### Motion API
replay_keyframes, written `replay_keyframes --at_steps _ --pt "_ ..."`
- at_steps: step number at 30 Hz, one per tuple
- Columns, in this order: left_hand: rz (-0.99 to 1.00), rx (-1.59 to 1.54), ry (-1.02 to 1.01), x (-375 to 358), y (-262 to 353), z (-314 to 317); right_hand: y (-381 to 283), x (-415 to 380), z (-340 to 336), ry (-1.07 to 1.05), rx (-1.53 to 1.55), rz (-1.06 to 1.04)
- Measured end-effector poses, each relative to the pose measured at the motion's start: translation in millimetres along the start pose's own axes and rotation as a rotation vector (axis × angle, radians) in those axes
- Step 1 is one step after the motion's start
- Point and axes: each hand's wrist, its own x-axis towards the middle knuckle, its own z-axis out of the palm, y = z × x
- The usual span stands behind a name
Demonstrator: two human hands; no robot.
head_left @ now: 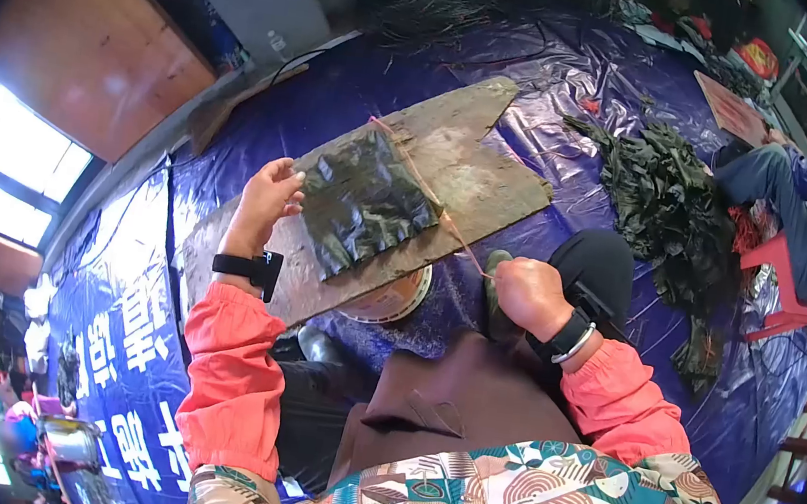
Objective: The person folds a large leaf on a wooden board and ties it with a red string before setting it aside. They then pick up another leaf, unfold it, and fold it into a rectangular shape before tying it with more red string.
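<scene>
A flat square stack of dark green, glossy, wrinkled sheets, perhaps seaweed, lies on a worn wooden board. A thin pinkish string runs over the stack's right end and off the board's near edge. Its loose end is pinched in my right hand, closed just above my knee. My left hand hovers by the stack's left edge, fingers loosely bent and apart, with nothing visible in them. Under the board stands a round bucket, mostly hidden.
A big heap of the same dark leafy sheets lies on the blue plastic floor sheet to the right. Beyond it another person sits by a red plastic stool. Dark strands are piled at the back.
</scene>
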Motion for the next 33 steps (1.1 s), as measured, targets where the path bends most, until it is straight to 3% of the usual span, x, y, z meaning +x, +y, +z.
replay_keyframes --at_steps 2,3,5,15,17,18,25,30,33 --pt "0.018 -0.006 0.071 -2 -5 4 9 8 -3 -0.126 -0.093 -0.008" --pt "-0.02 0.025 0.076 -29 -17 -31 -24 -10 17 -0.158 -0.057 -0.015" --pt "-0.003 0.023 0.089 -33 -30 -36 -15 -6 31 -0.152 -0.081 -0.081" --pt "-0.183 0.063 -0.02 -45 -85 -31 -18 -5 -31 -0.295 -0.049 -0.209" --pt "-0.184 0.082 0.011 -39 -85 -24 -13 2 -41 -0.167 -0.03 -0.23" --pt "-0.184 0.105 0.039 -36 -86 -22 -20 9 -55 -0.242 -0.096 -0.184" --pt "-0.187 0.348 0.095 -17 -90 -13 -26 77 -64 0.116 0.19 -0.346" --pt "0.036 0.64 0.247 -12 -102 -7 -44 147 -31 0.242 0.271 -0.384" --pt "0.001 0.613 0.254 -16 -97 -2 -49 184 4 0.246 0.288 -0.342"
